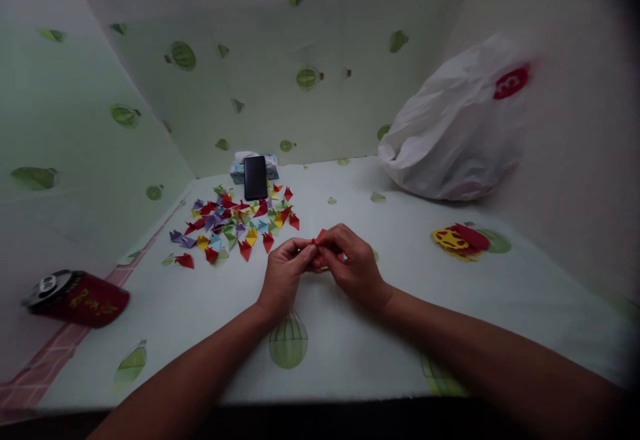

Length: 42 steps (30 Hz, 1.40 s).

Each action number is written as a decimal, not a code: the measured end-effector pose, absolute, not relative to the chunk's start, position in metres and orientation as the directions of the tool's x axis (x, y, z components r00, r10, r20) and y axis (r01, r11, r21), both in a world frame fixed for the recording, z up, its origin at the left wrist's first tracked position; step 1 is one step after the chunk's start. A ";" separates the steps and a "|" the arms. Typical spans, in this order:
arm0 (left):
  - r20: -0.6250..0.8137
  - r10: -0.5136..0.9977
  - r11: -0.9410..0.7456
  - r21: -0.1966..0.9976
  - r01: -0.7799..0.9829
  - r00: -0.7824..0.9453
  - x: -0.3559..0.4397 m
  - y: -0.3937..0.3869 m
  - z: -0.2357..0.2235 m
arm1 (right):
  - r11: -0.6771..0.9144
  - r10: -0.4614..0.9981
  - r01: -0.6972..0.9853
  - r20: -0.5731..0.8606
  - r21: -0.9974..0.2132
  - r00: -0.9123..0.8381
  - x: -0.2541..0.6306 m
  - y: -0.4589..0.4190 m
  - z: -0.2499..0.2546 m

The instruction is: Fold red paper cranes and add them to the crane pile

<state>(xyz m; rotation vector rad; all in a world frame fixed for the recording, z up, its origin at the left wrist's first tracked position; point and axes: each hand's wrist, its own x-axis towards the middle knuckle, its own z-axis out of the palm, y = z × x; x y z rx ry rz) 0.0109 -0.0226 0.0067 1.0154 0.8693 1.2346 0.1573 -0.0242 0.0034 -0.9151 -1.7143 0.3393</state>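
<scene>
My left hand (285, 273) and my right hand (350, 260) meet at the middle of the table, fingers pinched together on a small piece of red paper (319, 235). Only a red corner shows between the fingertips; the rest is hidden by my fingers. Behind and to the left lies a pile of several small folded paper triangles (235, 221) in red, green, purple, yellow and blue. A stack of red and yellow paper (460, 239) rests to the right of my hands.
A black phone (255, 177) leans on a tissue box (239, 168) at the back. A white plastic bag (450, 140) sits at the back right. A dark red can (80, 297) lies on its side at the left. The table cover (200, 320) carries green balloon prints.
</scene>
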 end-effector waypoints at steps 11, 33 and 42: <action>0.047 0.996 -0.017 0.941 -0.339 0.081 0.011 -0.021 0.009 | 0.632 0.768 0.281 0.632 -0.722 -0.104 0.158 -0.023 0.004; 0.127 0.985 -0.099 0.969 -0.226 0.117 0.006 -0.020 0.010 | 0.010 0.939 -0.297 0.111 -0.955 -0.325 0.166 -0.011 0.006; 0.184 0.969 -0.150 0.969 -0.198 0.165 0.008 -0.022 0.014 | -0.016 0.911 -0.322 0.119 -0.946 -0.394 0.171 -0.010 0.011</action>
